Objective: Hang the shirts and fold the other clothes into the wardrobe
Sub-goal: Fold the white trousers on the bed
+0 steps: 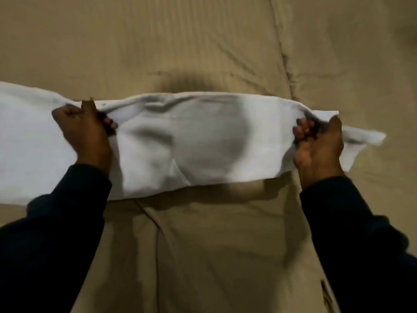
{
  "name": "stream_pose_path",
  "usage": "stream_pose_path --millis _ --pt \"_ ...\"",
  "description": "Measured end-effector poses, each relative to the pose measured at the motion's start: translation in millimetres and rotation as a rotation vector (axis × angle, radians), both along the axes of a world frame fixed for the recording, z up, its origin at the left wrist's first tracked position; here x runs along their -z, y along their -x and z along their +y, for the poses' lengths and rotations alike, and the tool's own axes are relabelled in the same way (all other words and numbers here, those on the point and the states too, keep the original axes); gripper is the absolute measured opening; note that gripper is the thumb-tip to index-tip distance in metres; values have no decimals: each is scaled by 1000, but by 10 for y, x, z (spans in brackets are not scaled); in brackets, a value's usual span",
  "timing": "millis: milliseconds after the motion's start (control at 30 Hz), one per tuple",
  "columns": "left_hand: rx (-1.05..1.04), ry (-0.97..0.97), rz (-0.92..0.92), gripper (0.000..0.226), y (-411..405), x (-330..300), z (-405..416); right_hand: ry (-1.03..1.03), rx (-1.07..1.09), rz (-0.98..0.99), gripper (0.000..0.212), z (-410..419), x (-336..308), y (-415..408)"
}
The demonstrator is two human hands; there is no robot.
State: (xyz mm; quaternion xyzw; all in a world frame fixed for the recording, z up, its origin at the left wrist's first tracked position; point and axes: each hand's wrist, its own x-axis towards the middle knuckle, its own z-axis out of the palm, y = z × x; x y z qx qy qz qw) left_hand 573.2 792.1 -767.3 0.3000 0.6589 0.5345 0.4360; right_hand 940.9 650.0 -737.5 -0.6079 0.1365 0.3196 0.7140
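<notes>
Folding was the step in hand: one white garment (187,141) was stretched across the bed (203,41), held up between two hands. The left hand (88,129) and right hand (320,145) each clenched its fingers (303,129) around an end. Next, probably, bring both ends together evenly, keeping the cloth taut.

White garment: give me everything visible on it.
The white garment is soft, wrinkled cloth, stretched sideways into a long band over the tan bedding. The left hand and right hand each grip bunched fabric near its upper edge. Its left part runs out of frame; a loose corner trails past the right hand. What type of garment it is cannot be told.
</notes>
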Motion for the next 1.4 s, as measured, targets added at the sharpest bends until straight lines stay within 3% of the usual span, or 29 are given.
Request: stream_pose_path --millis 67,200,300,367,467,533,633,933,967,1033,1133,1200,1300,1400 --pt "63 19 133 30 -185 -8 174 153 -107 -50 40 141 70 -50" --pt "316 -1 639 20 -197 171 17 357 -249 -323 14 33 362 3" --pt "296 -173 723 9 -305 148 -323 412 -237 -401 11 -184 411 239" --pt "192 -98 609 11 -432 123 -640 381 -246 -373 9 -282 413 497" --pt "61 315 119 22 -767 37 -1134 390 -223 -188 30 -366 388 920" --pt "-99 561 -203 29 -939 -16 -1374 450 -158 -51 33 -385 342 1104" --pt "-308 725 -466 29 -853 10 -1428 480 -122 83 33 -364 295 1141" --pt "-493 402 -532 41 -97 146 -1368 309 -118 325 14 -437 176 968" --pt "-487 401 -522 39 -25 139 -1414 262 -114 316 14 -546 179 951" --pt "-502 427 -413 14 88 142 -1592 189 -98 397 28 -876 244 938" --pt "-430 514 -289 13 131 92 -1962 134 -97 416 22 -1262 251 937" --pt "-431 461 -278 28 200 39 -2059 268 -65 261 12 -1470 222 960" --pt "-375 322 -325 48 371 -77 -1878 438 -253 96 13 -1517 125 935" --pt "-401 272 -256 50 559 -58 -1642 717 -192 -404 24 -1413 137 1060"
